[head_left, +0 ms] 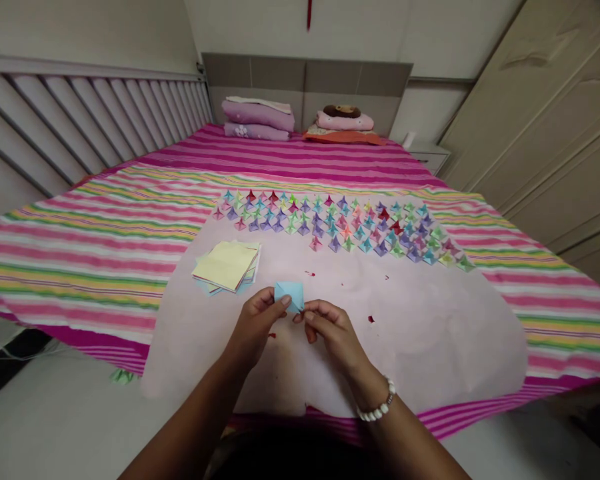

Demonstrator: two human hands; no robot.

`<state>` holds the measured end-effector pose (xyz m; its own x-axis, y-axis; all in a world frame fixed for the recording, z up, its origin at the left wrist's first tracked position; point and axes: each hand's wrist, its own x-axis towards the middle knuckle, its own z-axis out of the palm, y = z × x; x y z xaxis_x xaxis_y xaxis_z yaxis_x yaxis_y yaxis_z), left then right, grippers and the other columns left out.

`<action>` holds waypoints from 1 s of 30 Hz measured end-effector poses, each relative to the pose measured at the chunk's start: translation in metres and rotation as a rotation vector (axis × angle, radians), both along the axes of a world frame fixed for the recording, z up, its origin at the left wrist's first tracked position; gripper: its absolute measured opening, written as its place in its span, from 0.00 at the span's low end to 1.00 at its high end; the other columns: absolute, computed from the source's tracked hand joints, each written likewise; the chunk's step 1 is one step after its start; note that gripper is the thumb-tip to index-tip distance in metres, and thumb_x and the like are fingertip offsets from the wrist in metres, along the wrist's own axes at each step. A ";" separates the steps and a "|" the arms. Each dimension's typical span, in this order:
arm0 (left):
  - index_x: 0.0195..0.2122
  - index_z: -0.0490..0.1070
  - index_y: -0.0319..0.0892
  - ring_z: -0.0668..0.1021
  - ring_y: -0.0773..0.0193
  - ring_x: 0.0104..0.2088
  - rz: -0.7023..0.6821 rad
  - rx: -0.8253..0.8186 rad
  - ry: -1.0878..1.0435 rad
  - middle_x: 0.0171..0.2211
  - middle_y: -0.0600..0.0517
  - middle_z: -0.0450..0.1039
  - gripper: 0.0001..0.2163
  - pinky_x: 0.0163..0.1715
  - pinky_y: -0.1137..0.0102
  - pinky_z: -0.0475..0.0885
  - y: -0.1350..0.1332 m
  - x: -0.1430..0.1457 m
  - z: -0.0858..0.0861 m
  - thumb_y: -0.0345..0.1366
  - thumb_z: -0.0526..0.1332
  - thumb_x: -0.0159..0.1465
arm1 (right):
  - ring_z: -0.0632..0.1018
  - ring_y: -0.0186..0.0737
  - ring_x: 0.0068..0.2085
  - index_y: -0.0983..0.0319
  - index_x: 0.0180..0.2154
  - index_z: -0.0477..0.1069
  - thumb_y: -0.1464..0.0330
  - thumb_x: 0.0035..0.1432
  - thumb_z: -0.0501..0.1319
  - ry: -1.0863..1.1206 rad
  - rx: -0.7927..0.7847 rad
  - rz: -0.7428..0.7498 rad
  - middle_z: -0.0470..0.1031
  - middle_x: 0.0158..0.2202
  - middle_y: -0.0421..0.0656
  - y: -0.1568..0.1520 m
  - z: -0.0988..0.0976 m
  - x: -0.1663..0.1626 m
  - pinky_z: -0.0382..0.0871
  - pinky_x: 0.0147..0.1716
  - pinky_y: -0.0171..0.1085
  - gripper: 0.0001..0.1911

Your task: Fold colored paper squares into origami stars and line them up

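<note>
So we've got a good batch of folded paper pieces (347,232) lined up in rows across the upper middle and right of the frame, sitting on a pale mat (430,333) on the bed (75,227). Those look finished to us. The one being worked on is the blue paper (291,291), just below the frame's center, creased into a small square, so we'd call it only partway folded. Our left hand (256,319) has it pinched, thumb on top. Our right hand (333,328) is half curled with fingertips at its lower right corner; can't tell if they're gripping. Left of center, the flat paper stack (226,265) still looks unfolded.
</note>
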<state>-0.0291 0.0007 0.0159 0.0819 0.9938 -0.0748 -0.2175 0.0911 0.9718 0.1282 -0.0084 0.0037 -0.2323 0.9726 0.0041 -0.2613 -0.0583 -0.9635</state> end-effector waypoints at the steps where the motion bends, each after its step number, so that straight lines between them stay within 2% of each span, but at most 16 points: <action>1: 0.31 0.73 0.40 0.72 0.68 0.29 -0.006 0.002 -0.002 0.27 0.54 0.71 0.09 0.33 0.72 0.67 0.000 0.000 0.000 0.41 0.65 0.56 | 0.65 0.31 0.20 0.61 0.30 0.75 0.60 0.55 0.62 0.019 0.001 0.005 0.72 0.21 0.38 0.000 0.000 0.001 0.61 0.23 0.34 0.11; 4: 0.32 0.73 0.39 0.73 0.66 0.30 -0.048 0.025 0.025 0.27 0.53 0.73 0.10 0.34 0.71 0.68 -0.002 0.000 0.001 0.41 0.65 0.57 | 0.64 0.31 0.19 0.63 0.27 0.74 0.59 0.58 0.59 0.061 -0.033 0.019 0.68 0.17 0.38 0.000 0.001 0.001 0.59 0.22 0.33 0.15; 10: 0.38 0.75 0.42 0.74 0.65 0.29 -0.089 0.035 0.073 0.26 0.54 0.74 0.11 0.30 0.71 0.69 -0.005 -0.001 -0.002 0.41 0.66 0.56 | 0.64 0.28 0.19 0.62 0.25 0.71 0.63 0.55 0.62 0.109 -0.085 0.007 0.74 0.24 0.39 0.001 -0.001 -0.001 0.56 0.22 0.32 0.11; 15: 0.40 0.76 0.42 0.76 0.63 0.35 -0.109 0.121 0.036 0.31 0.52 0.76 0.11 0.38 0.68 0.70 -0.006 -0.001 0.000 0.39 0.66 0.56 | 0.61 0.28 0.19 0.63 0.24 0.72 0.65 0.52 0.64 0.116 -0.114 0.001 0.74 0.23 0.39 0.001 0.001 -0.002 0.53 0.22 0.32 0.09; 19: 0.41 0.75 0.42 0.75 0.63 0.33 -0.075 0.118 0.036 0.27 0.53 0.74 0.11 0.38 0.68 0.70 -0.005 0.000 -0.004 0.38 0.65 0.58 | 0.59 0.27 0.18 0.64 0.23 0.72 0.65 0.50 0.65 0.159 -0.141 -0.010 0.71 0.21 0.38 0.001 0.003 -0.003 0.49 0.20 0.32 0.09; 24: 0.40 0.76 0.43 0.75 0.65 0.35 -0.037 0.091 -0.105 0.33 0.52 0.76 0.10 0.40 0.70 0.68 -0.004 0.004 -0.009 0.38 0.67 0.57 | 0.56 0.26 0.18 0.64 0.25 0.70 0.63 0.53 0.65 0.258 -0.109 0.008 0.61 0.17 0.33 0.000 0.001 -0.006 0.46 0.20 0.32 0.11; 30: 0.35 0.77 0.42 0.74 0.68 0.33 -0.054 0.035 -0.231 0.30 0.54 0.76 0.07 0.40 0.72 0.67 -0.005 0.007 -0.008 0.36 0.68 0.56 | 0.56 0.27 0.18 0.63 0.25 0.68 0.63 0.53 0.65 0.318 -0.102 0.041 0.61 0.17 0.33 -0.002 0.002 -0.008 0.47 0.20 0.32 0.12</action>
